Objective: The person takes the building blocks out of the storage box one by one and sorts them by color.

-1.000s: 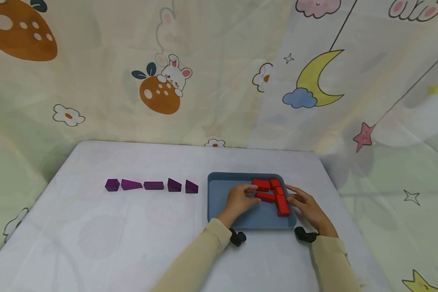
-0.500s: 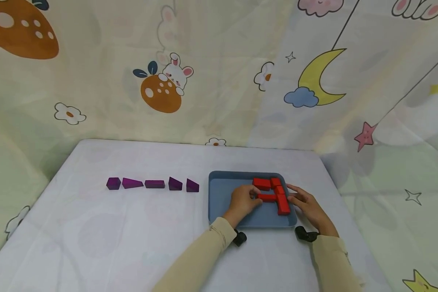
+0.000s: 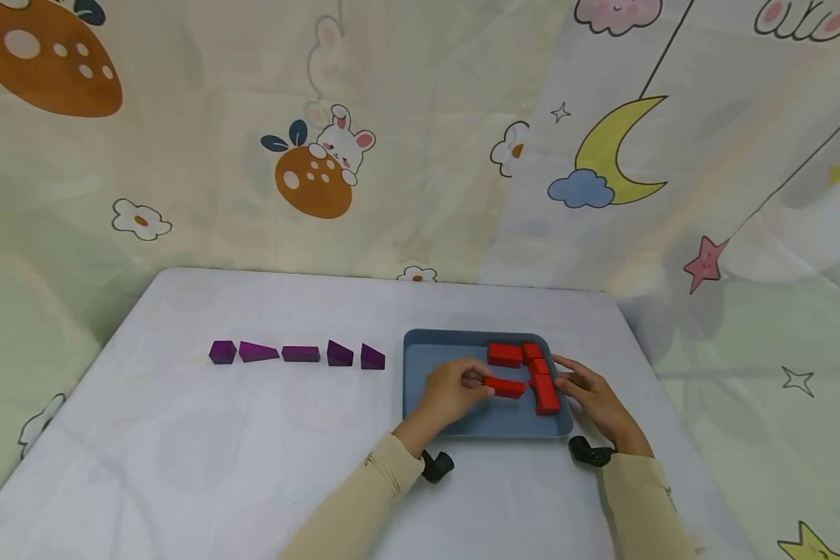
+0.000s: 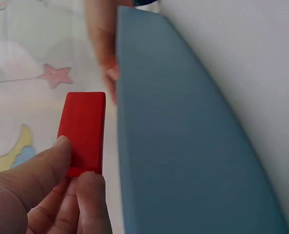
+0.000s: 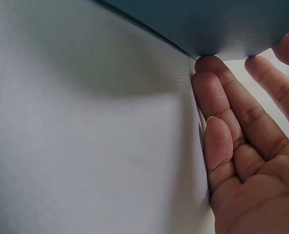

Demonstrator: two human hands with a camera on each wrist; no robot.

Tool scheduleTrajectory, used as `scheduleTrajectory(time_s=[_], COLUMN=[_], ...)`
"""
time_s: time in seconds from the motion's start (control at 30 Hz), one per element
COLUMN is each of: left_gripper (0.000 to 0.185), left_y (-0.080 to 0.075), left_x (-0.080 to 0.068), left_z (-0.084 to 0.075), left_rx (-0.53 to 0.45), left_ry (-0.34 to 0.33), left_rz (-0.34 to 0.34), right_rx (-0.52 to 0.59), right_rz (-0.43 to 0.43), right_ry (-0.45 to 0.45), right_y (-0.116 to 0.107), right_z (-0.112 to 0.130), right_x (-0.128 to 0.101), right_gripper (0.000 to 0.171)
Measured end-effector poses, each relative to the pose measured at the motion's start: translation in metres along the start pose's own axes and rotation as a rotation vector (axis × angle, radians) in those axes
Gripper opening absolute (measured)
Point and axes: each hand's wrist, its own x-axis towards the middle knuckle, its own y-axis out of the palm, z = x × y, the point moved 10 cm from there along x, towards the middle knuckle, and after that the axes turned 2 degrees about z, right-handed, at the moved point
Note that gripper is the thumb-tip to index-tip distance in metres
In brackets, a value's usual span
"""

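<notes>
A blue tray (image 3: 455,351) lies on the white table, right of centre. My left hand (image 3: 451,389) pinches one end of a red block (image 3: 505,386) and holds it over the tray; the left wrist view shows that red block (image 4: 83,131) between thumb and fingers beside the tray (image 4: 183,146). Three more red blocks (image 3: 542,381) lie in the tray's far right part. My right hand (image 3: 588,393) rests with straight fingers against the tray's right edge; in the right wrist view its fingers (image 5: 222,126) touch the tray's corner (image 5: 222,29).
A row of several purple blocks (image 3: 297,354) lies on the table left of the tray. A patterned curtain (image 3: 392,132) hangs behind the table. The table's far edge (image 3: 364,276) runs just before it.
My left hand has drawn the red block slightly left and nearer, away from the other red blocks. The right hand has stayed at the tray's right edge.
</notes>
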Motion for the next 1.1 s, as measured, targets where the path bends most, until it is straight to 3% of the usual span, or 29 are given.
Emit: scheduleTrajectory(time_s=[0.27, 0.4, 0.6, 0.77, 0.93, 1.1], left_gripper=[0.017, 0.018, 0.021, 0.021, 0.022, 0.021], left_y=[-0.044, -0.074, -0.119, -0.151, -0.172, -0.177], left_x=[-0.03, -0.042, -0.057, -0.068, -0.074, -0.076], left_z=[0.004, 0.011, 0.03, 0.048, 0.068, 0.083], left_rx=[-0.042, -0.033, 0.025, 0.09, 0.156, 0.203], left_ry=[0.0, -0.007, -0.065, -0.118, -0.157, -0.179], left_rz=[0.018, -0.032, -0.134, -0.179, -0.179, -0.16], right_rx=[-0.002, -0.025, -0.014, -0.026, -0.026, -0.025], right_rz=[-0.007, -0.01, -0.007, -0.009, 0.0, -0.001], right_ry=[-0.008, -0.033, -0.031, -0.011, -0.006, -0.002], right_y=[0.0, -0.002, -0.002, -0.002, -0.001, 0.0], right_z=[0.001, 0.002, 0.002, 0.0, -0.002, -0.002], right_x=[0.001, 0.002, 0.003, 0.003, 0.004, 0.003], right_gripper=[0.06, 0.06, 0.06, 0.06, 0.06, 0.06])
